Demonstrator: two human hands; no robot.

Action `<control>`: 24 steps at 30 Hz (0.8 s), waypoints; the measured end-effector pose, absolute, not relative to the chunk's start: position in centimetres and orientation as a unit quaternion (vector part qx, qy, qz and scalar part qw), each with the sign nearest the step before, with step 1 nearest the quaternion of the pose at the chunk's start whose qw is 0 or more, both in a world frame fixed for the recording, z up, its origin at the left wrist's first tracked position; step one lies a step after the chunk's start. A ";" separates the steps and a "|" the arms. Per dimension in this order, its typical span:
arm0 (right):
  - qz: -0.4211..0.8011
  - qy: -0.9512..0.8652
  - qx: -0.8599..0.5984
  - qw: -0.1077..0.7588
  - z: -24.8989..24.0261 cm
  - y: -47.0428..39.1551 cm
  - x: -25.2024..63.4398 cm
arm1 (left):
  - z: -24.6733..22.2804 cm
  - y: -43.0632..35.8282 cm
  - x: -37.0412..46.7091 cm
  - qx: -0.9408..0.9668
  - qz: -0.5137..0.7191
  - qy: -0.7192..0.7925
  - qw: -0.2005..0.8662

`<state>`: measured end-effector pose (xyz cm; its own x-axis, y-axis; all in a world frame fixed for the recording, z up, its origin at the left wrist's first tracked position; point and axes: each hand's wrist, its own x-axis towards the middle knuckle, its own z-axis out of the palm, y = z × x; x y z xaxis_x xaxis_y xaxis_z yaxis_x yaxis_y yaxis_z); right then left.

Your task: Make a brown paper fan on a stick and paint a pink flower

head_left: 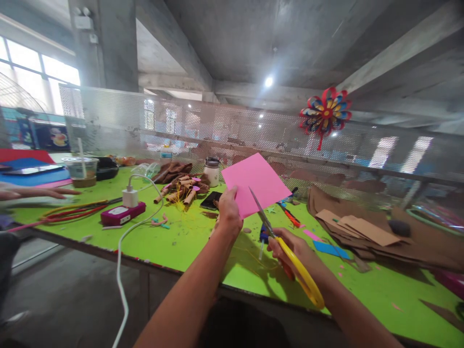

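A square of pink paper [259, 181] is held up above the green table, gripped at its lower left edge by my left hand [229, 209]. In my right hand [290, 246] is a pair of scissors [302, 273] with yellow and orange handles. Its metal blades point up and to the left and overlap the paper's lower part in view; whether they touch it I cannot tell. A blue object [264, 234], partly hidden, lies on the table behind the scissors.
Brown paper sheets [369, 229] and a blue paper strip [330, 249] lie right. Brown paper rolls [188, 188], a white jar [211, 173] and a phone [210, 200] stand or lie behind. At left, a white cable [121, 280] runs from a purple power strip [123, 212]; another person's hand [39, 192] reaches in.
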<state>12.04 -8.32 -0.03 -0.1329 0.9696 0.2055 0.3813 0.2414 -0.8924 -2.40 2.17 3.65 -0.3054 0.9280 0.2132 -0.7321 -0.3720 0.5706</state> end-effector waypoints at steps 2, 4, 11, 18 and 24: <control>0.354 -0.661 -0.508 0.424 0.1 -8.6 11.9 | 3.5 2.4 -2.4 0.260 0.785 0.184 0.531; 0.354 -0.652 -0.509 0.437 0.3 -9.0 11.6 | 3.4 2.5 -2.4 0.260 0.785 0.183 0.532; 0.363 -0.630 -0.507 0.462 0.3 -9.4 11.3 | 3.5 2.3 -2.4 0.264 0.781 0.187 0.535; 0.384 -0.600 -0.518 0.473 0.0 -9.3 11.2 | 3.9 1.7 -2.2 0.252 0.778 0.211 0.535; 0.408 -0.579 -0.530 0.465 0.1 -9.5 10.8 | 4.0 1.5 -2.2 0.248 0.772 0.235 0.536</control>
